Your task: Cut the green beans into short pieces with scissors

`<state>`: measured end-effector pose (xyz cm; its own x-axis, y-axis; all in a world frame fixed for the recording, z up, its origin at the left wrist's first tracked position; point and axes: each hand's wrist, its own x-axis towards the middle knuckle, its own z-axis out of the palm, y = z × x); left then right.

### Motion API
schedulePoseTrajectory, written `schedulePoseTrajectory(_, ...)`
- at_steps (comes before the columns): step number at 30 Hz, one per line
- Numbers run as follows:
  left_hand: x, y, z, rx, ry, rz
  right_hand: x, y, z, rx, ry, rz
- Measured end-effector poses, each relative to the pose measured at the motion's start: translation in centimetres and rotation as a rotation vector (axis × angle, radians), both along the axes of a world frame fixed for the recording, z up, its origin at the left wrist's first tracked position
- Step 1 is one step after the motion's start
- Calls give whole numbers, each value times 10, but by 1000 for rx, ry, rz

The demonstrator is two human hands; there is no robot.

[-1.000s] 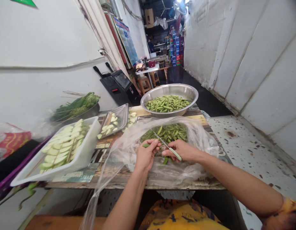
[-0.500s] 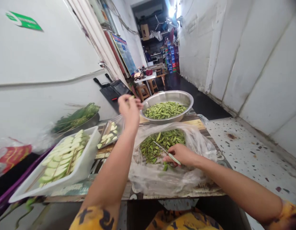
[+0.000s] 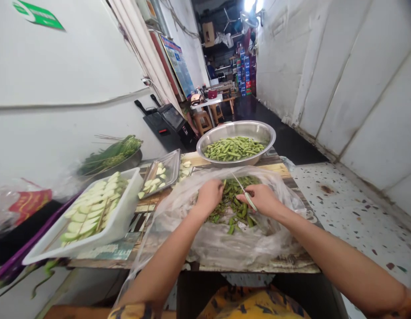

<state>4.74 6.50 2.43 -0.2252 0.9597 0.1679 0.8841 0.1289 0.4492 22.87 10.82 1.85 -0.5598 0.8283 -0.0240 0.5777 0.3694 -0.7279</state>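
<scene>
- One pair of scissors (image 3: 250, 200), gripped by the handle in our right hand (image 3: 264, 200), points away from us, presumably for safety.
- We see the left hand (image 3: 209, 195) curled over green pods (image 3: 239, 211) in the spread plastic bag (image 3: 230, 252); fingers gripping one? We cannot tell.
- Beyond, a steel bowl (image 3: 232, 161) holds more pods (image 3: 234, 149), seemingly within reach.

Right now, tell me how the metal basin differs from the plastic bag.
The metal basin is stiff and smooth-rimmed; the plastic bag is limp, crumpled and see-through. The basin stands farther off; the bag spreads nearer. The basin's green pods look brighter than the bag's. Both hold such pods.
</scene>
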Motion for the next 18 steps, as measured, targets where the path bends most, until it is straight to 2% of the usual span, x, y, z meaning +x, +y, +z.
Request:
schedulePoseTrajectory(2,-10,17,-11,-24,-6,28,0,0,1,56,-78,-13)
schedulePoseTrajectory(5,-16,30,-15,-34,-30,22,-1,-1,2,135,-172,16)
schedulePoseTrajectory(8,-15,28,-19,-37,-74,18,-1,-2,2,196,-227,52)
schedulePoseTrajectory(12,-13,19,-23,-16,-165,51,0,-3,4,197,-239,76)
schedulePoseTrajectory(14,-11,9,-21,6,-210,62,1,-5,5,106,-208,113)
schedulePoseTrajectory(16,-9,-4,-17,14,-311,78,2,-7,6,-75,-145,182)
schedulePoseTrajectory(18,-7,-19,-12,-18,-581,96,3,-11,8,-261,-67,242)
